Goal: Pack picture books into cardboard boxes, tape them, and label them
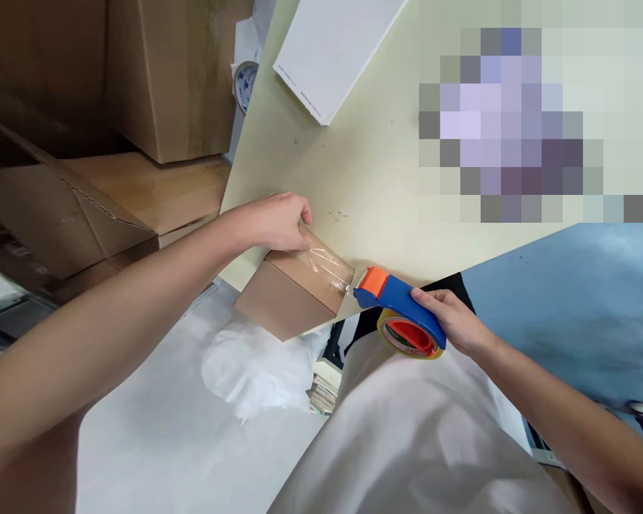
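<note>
A small brown cardboard box (pixel 289 293) sits at the table's near edge, partly overhanging it. Clear shiny tape (pixel 324 264) runs along its top and down toward the end on the right. My left hand (pixel 281 221) grips the far left end of the box with bent fingers; some fingertips are hidden. My right hand (pixel 453 318) is closed around the handle of a blue and orange tape dispenser (pixel 410 303), which carries a yellowish tape roll. The dispenser's orange head is just right of the box's taped end.
A white box or stack (pixel 335 57) lies on the pale table (pixel 375 178) farther back. Large cardboard boxes (pixel 176 78) and a tape roll (pixel 245 86) stand at left. Below the table edge are a white plastic bag (pixel 257 368) and stacked cards (pixel 323 389). The upper right is pixelated.
</note>
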### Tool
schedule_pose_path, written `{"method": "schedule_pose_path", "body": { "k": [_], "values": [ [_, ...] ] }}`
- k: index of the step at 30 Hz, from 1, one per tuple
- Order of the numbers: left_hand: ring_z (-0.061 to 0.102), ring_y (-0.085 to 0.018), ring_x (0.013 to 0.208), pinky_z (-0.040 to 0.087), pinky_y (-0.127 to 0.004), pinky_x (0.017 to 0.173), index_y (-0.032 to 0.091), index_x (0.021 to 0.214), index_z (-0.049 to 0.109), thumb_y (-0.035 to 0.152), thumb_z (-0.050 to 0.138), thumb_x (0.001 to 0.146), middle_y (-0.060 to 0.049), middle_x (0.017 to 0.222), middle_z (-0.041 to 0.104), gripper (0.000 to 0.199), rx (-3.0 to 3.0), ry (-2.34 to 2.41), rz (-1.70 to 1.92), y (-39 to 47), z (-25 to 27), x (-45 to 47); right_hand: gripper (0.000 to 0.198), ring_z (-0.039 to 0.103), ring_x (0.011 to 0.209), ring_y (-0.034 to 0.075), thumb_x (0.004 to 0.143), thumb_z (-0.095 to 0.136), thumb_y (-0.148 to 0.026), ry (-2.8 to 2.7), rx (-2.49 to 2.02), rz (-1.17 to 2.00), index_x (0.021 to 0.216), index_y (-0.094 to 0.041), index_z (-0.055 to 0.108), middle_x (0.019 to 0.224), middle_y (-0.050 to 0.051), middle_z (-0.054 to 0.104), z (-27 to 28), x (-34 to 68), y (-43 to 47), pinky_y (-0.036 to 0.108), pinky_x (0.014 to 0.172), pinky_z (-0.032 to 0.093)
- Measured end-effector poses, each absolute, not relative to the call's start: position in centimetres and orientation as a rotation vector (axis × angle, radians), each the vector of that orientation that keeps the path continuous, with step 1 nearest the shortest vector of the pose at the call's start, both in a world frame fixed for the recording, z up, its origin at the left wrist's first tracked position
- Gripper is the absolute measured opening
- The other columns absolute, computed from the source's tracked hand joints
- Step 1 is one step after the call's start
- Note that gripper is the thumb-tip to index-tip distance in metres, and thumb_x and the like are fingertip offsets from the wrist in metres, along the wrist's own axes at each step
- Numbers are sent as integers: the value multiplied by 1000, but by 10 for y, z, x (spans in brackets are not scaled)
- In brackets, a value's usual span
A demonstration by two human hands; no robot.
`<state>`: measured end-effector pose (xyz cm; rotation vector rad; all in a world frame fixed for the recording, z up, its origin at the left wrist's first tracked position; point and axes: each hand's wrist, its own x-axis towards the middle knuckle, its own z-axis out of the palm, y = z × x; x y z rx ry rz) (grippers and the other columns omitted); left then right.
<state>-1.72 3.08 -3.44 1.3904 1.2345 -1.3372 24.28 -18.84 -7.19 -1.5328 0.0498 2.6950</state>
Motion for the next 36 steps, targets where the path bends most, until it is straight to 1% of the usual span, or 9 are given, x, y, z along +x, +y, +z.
{"method": "schedule_pose_path", "body": {
  "k": [3,9,14,19,23,26,29,32,36],
  "values": [
    [63,-25,87,47,-30,66,23,117,57,37,65,58,-4,94,68,61,1499,1157,-1450,27,-39,-9,54,60,55,17,70,59,-67,55,-1544,2702,70,-15,71,59,7,68,-71,237,-195,25,49,44],
    [59,-31,94,45,-37,75,20,120,55,31,64,60,-10,99,65,62,1682,1074,-1646,15,-34,9,54,59,54,16,70,59,-66,150,-1511,2700,71,-14,71,62,7,69,-74,232,-203,25,51,44],
    [58,-35,95,43,-42,77,20,119,55,35,67,64,-12,95,64,58,1752,1055,-1683,7,-25,15,53,57,51,14,71,59,-65,223,-1460,2704,68,-14,69,61,6,68,-75,226,-209,24,49,43],
    [56,-38,101,41,-44,81,20,111,57,43,66,71,-12,94,63,47,1798,1085,-1573,-2,-20,8,49,54,46,12,72,60,-62,297,-1436,2667,62,-15,68,57,4,66,-75,220,-211,23,46,40],
    [55,-37,104,40,-45,84,20,114,55,45,61,75,-12,99,63,47,1885,1075,-1428,-4,-15,-6,50,51,43,11,72,60,-63,289,-1464,2654,60,-15,66,53,4,63,-75,218,-211,23,43,37],
    [45,-36,120,33,-48,95,25,125,50,48,52,81,-9,123,57,50,1873,917,-1192,-2,-5,-17,50,50,43,11,72,60,-63,293,-1467,2651,60,-14,66,53,4,63,-74,218,-211,23,42,36],
    [31,-32,134,19,-45,108,29,133,44,59,53,76,-4,143,42,65,1810,670,-1004,-8,4,-29,50,51,44,11,73,59,-62,273,-1442,2671,63,-15,68,54,4,64,-76,219,-212,23,43,36],
    [28,-28,136,11,-39,112,28,138,39,61,58,72,-5,147,36,75,1768,550,-974,-21,5,-43,49,54,48,13,74,59,-62,243,-1440,2691,69,-14,70,57,5,66,-79,223,-214,23,45,38],
    [30,-24,136,11,-34,113,27,140,37,58,56,76,-5,147,36,74,1738,566,-1051,-35,-4,-58,49,53,46,12,76,58,-61,185,-1416,2727,69,-13,71,57,4,66,-83,227,-216,24,46,39]
  ]
}}
